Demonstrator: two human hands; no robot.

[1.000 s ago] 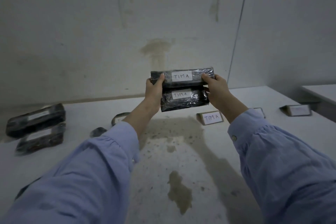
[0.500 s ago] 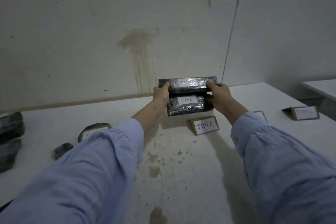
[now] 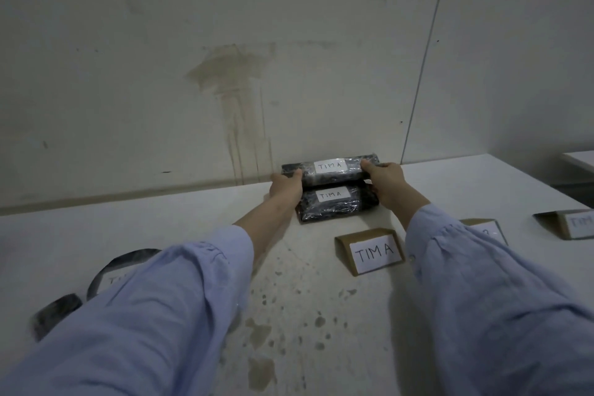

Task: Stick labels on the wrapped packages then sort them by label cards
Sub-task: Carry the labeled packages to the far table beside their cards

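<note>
Two black wrapped packages, each with a white "TIM A" label, are stacked at the back of the white table (image 3: 180, 219) near the wall. The upper package (image 3: 331, 169) lies on the lower package (image 3: 336, 204), which touches the tabletop. My left hand (image 3: 286, 185) grips the stack's left end, thumb on the upper package. My right hand (image 3: 387, 182) grips the right end the same way. A folded cardboard label card reading "TIM A" (image 3: 373, 252) stands just in front of the stack, to the right.
Two more cardboard label cards stand to the right, one (image 3: 482, 227) partly hidden by my right sleeve, another (image 3: 573, 223) near the frame edge. At the left, a dark tape roll (image 3: 106, 273) and a small dark object (image 3: 54, 310) lie behind my left sleeve.
Both hands carried the stacked packages forward and down, from held in the air to resting on the table behind the "TIM A" card. The view shifted right, so the left packages left the frame.
</note>
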